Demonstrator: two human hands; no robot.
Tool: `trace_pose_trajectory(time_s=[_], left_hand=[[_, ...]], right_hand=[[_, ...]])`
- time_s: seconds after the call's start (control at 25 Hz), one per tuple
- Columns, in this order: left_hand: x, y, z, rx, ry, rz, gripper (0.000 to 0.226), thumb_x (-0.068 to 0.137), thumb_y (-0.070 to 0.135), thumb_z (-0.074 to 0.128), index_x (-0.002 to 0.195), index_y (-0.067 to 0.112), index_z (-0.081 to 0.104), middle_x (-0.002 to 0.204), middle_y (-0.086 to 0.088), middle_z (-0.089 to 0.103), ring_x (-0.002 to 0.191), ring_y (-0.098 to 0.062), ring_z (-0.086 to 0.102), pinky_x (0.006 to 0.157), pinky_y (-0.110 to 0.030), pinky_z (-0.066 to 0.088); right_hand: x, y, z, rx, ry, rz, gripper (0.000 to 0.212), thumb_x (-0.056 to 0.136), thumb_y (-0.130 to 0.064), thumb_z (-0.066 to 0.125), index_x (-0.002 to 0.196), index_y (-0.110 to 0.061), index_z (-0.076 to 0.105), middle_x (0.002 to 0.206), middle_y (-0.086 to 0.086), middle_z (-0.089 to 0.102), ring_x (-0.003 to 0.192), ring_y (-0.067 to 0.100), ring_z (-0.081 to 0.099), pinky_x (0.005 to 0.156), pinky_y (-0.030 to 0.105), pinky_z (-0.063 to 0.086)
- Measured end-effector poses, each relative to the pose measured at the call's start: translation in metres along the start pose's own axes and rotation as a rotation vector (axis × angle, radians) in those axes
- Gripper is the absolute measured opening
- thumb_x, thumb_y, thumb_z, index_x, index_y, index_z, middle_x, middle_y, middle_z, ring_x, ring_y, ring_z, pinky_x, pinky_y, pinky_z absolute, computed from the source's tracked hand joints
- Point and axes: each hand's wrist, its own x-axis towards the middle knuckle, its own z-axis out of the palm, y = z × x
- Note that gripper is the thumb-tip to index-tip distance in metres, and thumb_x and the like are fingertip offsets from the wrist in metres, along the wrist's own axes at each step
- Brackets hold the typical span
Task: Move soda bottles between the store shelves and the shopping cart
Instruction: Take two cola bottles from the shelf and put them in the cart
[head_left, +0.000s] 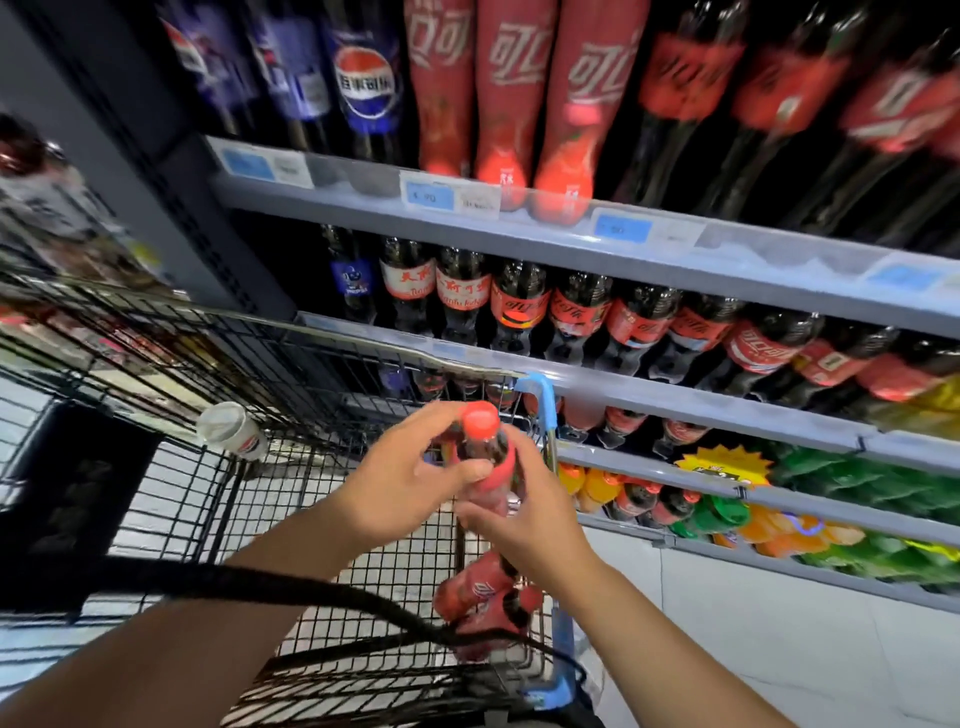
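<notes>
Two hands on one soda bottle (488, 454) above the shopping cart (291, 364).
Gripped by curled fingers (457, 470) of the left hand (410, 467) at the neck under the cap (480, 422), and of the right hand (524, 514) round the lower body, likely for a steady carry between cart and shelves (571, 223). Kept near upright: long axis from 12 to 6 o'clock, cap toward 12. Other bottles (483, 597) at 6 o'clock, shelves at 2.
</notes>
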Motion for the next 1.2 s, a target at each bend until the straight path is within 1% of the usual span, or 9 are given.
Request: trace_pose_trajectory(time_s=[0.16,0.32,0.44,0.52,0.8,0.92,1.0,1.12,1.2], left_hand=[[-0.003,0.035,0.003,-0.027,-0.042,0.0,0.042,0.081,0.036,0.076,0.119,0.049,0.066,0.117,0.009,0.07,0.112,-0.01,0.067,0.086,-0.029,0.059],[0.01,0.031,-0.001,0.039,-0.014,-0.197,0.036,0.078,0.066,0.059,0.11,0.051,0.066,0.105,0.004,0.073,0.107,-0.014,0.069,0.094,-0.041,0.056],[0.019,0.011,0.015,0.14,0.014,-0.271,0.016,0.091,0.052,0.062,0.104,0.044,0.067,0.104,0.011,0.072,0.102,-0.015,0.068,0.087,-0.028,0.052],[0.022,0.0,0.028,0.191,0.026,-0.286,0.007,0.097,0.041,0.062,0.103,0.041,0.064,0.105,0.011,0.07,0.098,-0.018,0.068,0.085,-0.031,0.053],[-0.025,-0.022,0.062,0.325,0.105,-0.347,0.014,0.098,0.029,0.062,0.111,0.033,0.057,0.106,0.011,0.064,0.076,-0.009,0.061,0.06,-0.016,0.045],[-0.055,-0.04,0.06,0.408,0.123,-0.388,0.026,0.099,0.028,0.062,0.123,0.027,0.055,0.114,0.008,0.061,0.084,0.003,0.056,0.062,-0.011,0.04],[-0.07,-0.054,0.058,0.454,0.125,-0.396,0.032,0.098,0.026,0.063,0.129,0.024,0.054,0.12,0.004,0.06,0.084,0.0,0.056,0.065,-0.012,0.042],[-0.074,-0.08,0.057,0.537,0.102,-0.414,0.042,0.096,0.027,0.065,0.136,0.026,0.051,0.131,0.004,0.056,0.102,-0.013,0.06,0.085,-0.028,0.05],[-0.063,-0.103,0.054,0.561,0.04,-0.392,0.052,0.093,0.027,0.068,0.141,0.028,0.048,0.138,0.003,0.053,0.109,-0.014,0.059,0.087,-0.026,0.05]], right_hand=[[-0.008,-0.019,-0.018,0.025,0.055,-0.061,0.064,0.071,-0.034,0.083,0.12,-0.055,0.049,0.11,-0.028,0.066,0.1,-0.005,0.066,0.077,0.006,0.047],[-0.024,-0.023,-0.037,0.051,0.198,-0.041,0.054,0.07,-0.04,0.084,0.114,-0.047,0.053,0.102,-0.018,0.07,0.095,0.005,0.069,0.079,0.013,0.049],[-0.037,-0.028,-0.052,0.027,0.276,-0.027,0.055,0.071,-0.031,0.087,0.112,-0.047,0.053,0.101,-0.019,0.07,0.093,0.002,0.068,0.079,0.009,0.046],[-0.048,-0.032,-0.061,-0.006,0.291,-0.037,0.058,0.073,-0.027,0.087,0.115,-0.047,0.053,0.104,-0.022,0.069,0.096,-0.001,0.067,0.078,0.004,0.044],[-0.096,-0.034,-0.077,0.027,0.288,-0.074,0.059,0.073,-0.018,0.091,0.115,-0.038,0.055,0.103,-0.026,0.069,0.094,-0.006,0.067,0.077,0.002,0.045],[-0.109,-0.024,-0.071,0.022,0.282,-0.093,0.062,0.073,-0.019,0.091,0.111,-0.051,0.054,0.104,-0.027,0.069,0.096,-0.006,0.067,0.078,0.001,0.045],[-0.114,-0.014,-0.061,0.027,0.277,-0.075,0.062,0.073,-0.018,0.091,0.108,-0.055,0.055,0.103,-0.025,0.07,0.096,-0.002,0.067,0.079,0.003,0.046],[-0.113,0.001,-0.042,0.041,0.333,-0.013,0.059,0.072,-0.02,0.092,0.112,-0.046,0.056,0.101,-0.024,0.069,0.097,-0.002,0.066,0.08,0.003,0.046],[-0.103,0.011,-0.028,0.061,0.398,0.021,0.057,0.071,-0.023,0.092,0.112,-0.041,0.056,0.099,-0.021,0.069,0.095,-0.002,0.066,0.082,0.008,0.047]])
